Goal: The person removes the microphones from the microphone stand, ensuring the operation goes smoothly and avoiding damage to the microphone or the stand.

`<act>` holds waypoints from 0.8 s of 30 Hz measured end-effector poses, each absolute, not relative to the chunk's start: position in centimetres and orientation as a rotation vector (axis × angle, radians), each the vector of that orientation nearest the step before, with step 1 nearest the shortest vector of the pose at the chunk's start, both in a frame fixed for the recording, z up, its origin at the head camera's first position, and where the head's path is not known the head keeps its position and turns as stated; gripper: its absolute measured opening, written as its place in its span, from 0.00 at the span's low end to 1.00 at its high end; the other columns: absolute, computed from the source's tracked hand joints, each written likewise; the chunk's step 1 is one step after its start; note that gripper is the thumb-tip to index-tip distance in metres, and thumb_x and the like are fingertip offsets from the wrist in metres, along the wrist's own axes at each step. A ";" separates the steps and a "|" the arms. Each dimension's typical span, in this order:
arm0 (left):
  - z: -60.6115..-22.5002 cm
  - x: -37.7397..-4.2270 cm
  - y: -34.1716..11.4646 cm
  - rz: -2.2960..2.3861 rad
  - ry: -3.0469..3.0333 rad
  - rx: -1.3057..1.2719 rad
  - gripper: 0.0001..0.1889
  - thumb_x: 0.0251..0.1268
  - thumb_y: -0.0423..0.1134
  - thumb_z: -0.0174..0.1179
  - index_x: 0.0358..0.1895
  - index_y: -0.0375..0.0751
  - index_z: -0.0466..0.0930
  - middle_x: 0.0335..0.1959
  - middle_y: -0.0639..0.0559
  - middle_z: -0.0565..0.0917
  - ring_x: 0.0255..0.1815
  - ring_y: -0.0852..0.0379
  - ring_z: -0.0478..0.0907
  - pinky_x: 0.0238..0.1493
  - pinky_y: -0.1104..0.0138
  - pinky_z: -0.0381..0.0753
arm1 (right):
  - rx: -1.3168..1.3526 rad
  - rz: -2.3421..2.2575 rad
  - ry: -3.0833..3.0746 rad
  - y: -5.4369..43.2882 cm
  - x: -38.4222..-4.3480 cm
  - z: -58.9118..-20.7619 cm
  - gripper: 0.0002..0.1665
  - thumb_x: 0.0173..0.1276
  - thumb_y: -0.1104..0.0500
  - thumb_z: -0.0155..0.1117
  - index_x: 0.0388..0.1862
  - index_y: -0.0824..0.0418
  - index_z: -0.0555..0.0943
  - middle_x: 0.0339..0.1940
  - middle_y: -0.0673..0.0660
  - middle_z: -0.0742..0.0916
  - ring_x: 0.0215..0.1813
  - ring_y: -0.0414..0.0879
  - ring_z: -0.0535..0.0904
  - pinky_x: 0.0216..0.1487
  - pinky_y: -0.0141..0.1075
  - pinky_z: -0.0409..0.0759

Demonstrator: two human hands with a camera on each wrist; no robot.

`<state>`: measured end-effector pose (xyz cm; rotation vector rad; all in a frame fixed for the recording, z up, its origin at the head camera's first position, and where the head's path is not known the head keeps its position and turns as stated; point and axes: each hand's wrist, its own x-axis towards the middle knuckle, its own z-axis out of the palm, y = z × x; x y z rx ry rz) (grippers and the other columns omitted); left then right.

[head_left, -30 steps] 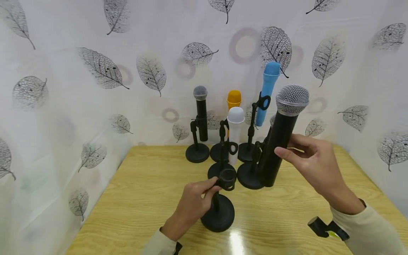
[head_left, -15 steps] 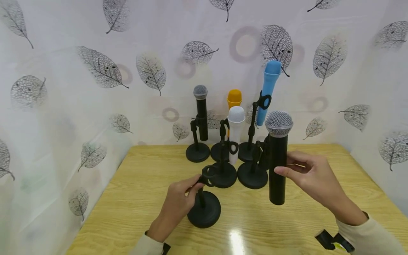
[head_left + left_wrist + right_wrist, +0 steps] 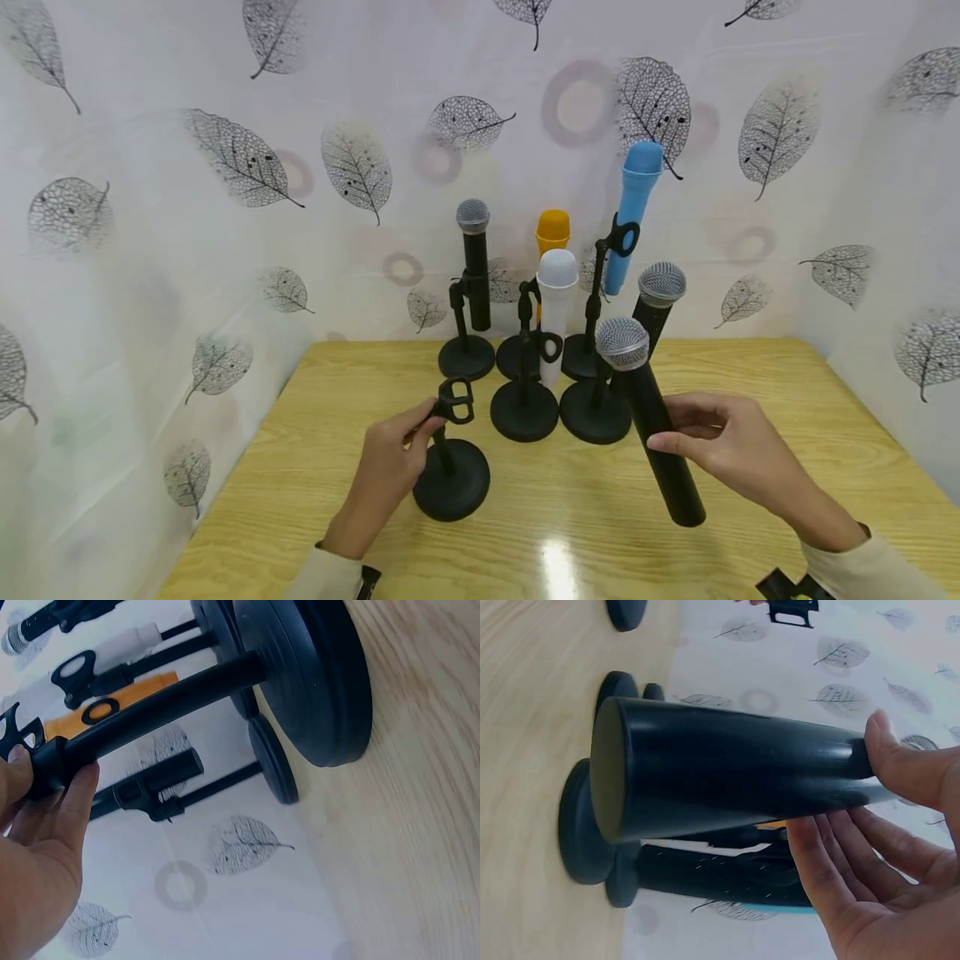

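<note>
My left hand (image 3: 390,462) pinches the top of a black microphone stand (image 3: 450,479), just below its clip. The clip (image 3: 455,402) holds no microphone. In the left wrist view, thumb and fingers grip the joint above the stand's pole (image 3: 165,712), and its round base (image 3: 307,682) is close to the table. My right hand (image 3: 723,433) holds a black microphone (image 3: 660,433) with a silver mesh head, tilted with its head up and to the left. The right wrist view shows the microphone's flat end (image 3: 609,771), with the thumb on one side and fingers on the other.
Behind stand several desk stands carrying microphones: a black one (image 3: 476,275) at left, an orange one (image 3: 552,229), a white one (image 3: 556,292), a light blue one (image 3: 636,204) and another black one (image 3: 662,287). A leaf-patterned sheet (image 3: 405,50) backs the wooden table (image 3: 337,400).
My left hand has moved left with the empty stand. The right hand has lowered its microphone, whose head has swung from leaning right to leaning left.
</note>
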<state>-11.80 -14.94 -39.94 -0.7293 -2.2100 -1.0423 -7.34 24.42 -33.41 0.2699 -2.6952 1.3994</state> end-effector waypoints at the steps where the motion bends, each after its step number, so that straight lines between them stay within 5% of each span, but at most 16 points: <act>1: -39.9 -11.9 -15.1 -1.038 -2.216 -0.715 0.16 0.62 0.24 0.68 0.54 0.28 0.85 0.44 0.40 0.89 0.40 0.53 0.88 0.36 0.69 0.86 | 0.267 1.411 -2.706 24.5 -7.4 -33.7 0.28 0.61 0.55 0.79 0.56 0.69 0.84 0.47 0.62 0.89 0.41 0.40 0.87 0.41 0.32 0.86; 24: -39.1 -13.4 -18.0 -0.895 -2.301 -0.503 0.14 0.65 0.28 0.67 0.52 0.27 0.85 0.37 0.42 0.87 0.30 0.58 0.82 0.27 0.67 0.81 | 0.312 1.419 -3.047 29.0 -8.0 -38.8 0.31 0.65 0.53 0.76 0.55 0.76 0.81 0.46 0.60 0.88 0.42 0.47 0.85 0.38 0.35 0.85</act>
